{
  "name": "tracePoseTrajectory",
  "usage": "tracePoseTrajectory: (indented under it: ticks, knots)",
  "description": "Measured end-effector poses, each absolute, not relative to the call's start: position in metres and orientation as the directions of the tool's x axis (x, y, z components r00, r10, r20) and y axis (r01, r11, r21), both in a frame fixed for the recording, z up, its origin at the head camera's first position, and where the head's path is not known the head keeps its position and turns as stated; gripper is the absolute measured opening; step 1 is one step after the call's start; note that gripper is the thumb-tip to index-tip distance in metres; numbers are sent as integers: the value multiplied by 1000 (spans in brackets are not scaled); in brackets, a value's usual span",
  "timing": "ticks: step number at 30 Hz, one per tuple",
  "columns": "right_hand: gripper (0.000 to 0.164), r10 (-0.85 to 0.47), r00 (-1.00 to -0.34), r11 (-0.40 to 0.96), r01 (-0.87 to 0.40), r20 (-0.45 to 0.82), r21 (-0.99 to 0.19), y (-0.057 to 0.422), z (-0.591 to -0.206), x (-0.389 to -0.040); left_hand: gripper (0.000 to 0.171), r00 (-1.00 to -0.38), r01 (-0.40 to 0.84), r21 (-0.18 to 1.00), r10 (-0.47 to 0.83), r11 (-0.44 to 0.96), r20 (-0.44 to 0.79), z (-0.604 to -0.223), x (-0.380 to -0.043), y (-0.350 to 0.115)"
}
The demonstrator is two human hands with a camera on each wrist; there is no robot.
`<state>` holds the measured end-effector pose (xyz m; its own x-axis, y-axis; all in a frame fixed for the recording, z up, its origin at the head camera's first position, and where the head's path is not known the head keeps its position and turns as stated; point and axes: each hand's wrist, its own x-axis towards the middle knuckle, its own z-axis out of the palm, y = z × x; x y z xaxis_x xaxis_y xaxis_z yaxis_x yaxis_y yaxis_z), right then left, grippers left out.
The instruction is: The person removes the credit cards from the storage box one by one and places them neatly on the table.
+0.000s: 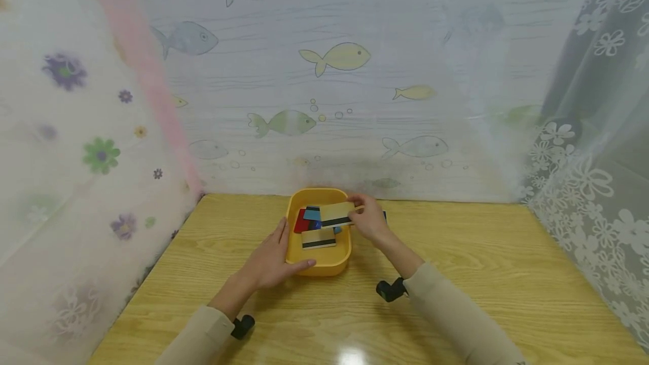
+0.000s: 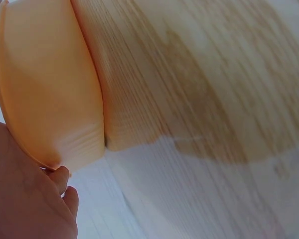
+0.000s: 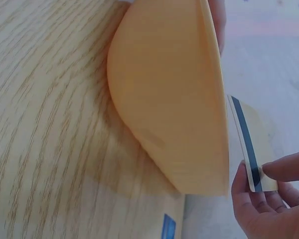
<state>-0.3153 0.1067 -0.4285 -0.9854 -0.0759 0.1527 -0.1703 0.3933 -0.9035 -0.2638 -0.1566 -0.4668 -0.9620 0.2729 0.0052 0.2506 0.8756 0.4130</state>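
Card [image 1: 336,214] (gripped): long axis crosswise, pointing left.

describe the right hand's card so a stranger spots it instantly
On the wood-grain table stands a rounded yellow plastic bin. Above it, the right hand pinches a rectangular gold card with a dark stripe. Unlike the similar striped gold card inside, this one is held up.

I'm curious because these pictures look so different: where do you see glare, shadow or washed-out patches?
Head view: a bright glare spot on the table, at the picture's bottom edge; left wrist view: a pale sheen washing over the wood grain lower down; right wrist view: a soft shadow beside the tub, and the held card fading into the pale background.
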Motion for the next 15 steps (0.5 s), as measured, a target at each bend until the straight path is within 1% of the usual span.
tracePoseTrajectory:
  ticks: [3,7,15]
  knots:
    - [40,-79,-985,370,-172,154,-913,110,-428,-316,123,-962,249,411,272,877,4,-467,-264,-156]
    - [40,-79,-985,372,-171,152,-912,115,-429,-317,124,-962,249,403,271,881,1,-467,-263,-157]
    - [40,-60,-990,429,-141,128,-892,130,-429,-316,124,-961,253,396,278,883,-4,-467,-263,-157]
